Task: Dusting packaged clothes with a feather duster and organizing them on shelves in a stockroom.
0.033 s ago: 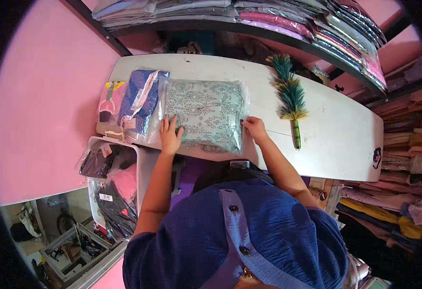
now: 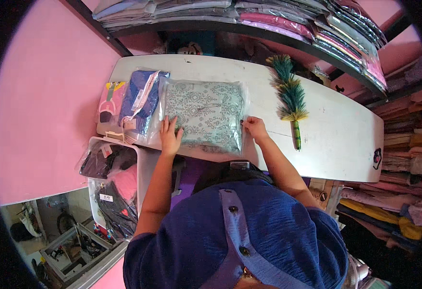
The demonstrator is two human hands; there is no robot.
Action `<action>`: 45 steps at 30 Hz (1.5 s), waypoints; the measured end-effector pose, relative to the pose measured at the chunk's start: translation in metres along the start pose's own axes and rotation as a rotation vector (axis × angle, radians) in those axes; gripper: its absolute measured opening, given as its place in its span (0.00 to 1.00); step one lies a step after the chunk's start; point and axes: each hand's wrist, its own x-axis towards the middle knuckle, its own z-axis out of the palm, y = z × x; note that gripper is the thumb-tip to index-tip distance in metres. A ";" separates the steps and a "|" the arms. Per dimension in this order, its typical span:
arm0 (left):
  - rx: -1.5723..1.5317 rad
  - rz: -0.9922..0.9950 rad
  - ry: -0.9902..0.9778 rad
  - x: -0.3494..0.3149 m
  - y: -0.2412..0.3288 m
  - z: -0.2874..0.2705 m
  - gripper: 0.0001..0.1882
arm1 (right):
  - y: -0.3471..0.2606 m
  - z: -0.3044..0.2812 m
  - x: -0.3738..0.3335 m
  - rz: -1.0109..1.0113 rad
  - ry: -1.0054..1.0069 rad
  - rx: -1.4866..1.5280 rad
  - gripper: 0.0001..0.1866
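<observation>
A folded pale green garment with a dark ornate print [image 2: 204, 113] lies flat inside a clear plastic bag [image 2: 245, 96] on the white table. My left hand [image 2: 171, 137] rests on the bag's lower left part, fingers spread. At the bag's right edge, my right hand [image 2: 255, 128] has thumb and fingertips pinched together on the plastic. To the left of the bag lies a blue folded garment in clear plastic [image 2: 148, 98], with a whitish strap or cord across it. Beyond that, at the table's left end, is a pink and yellow package [image 2: 110, 103].
A green feather duster [image 2: 290, 91] lies on the white table [image 2: 338, 139] to the right. Left of me, a white bin [image 2: 143, 161] holds several bagged garments. Shelves with bagged clothes [image 2: 278, 21] run along the back, and stacked fabrics [image 2: 398, 159] stand at the right.
</observation>
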 end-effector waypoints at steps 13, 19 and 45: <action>-0.147 -0.100 0.363 -0.026 -0.027 -0.037 0.16 | -0.077 -0.033 -0.018 -0.243 0.010 0.144 0.05; -0.270 -0.105 0.248 -0.037 -0.021 -0.022 0.19 | -0.033 -0.119 0.006 -0.321 0.281 -0.323 0.03; -0.574 -0.199 0.136 -0.034 -0.018 0.013 0.21 | 0.023 -0.099 -0.030 -0.547 0.523 -0.495 0.13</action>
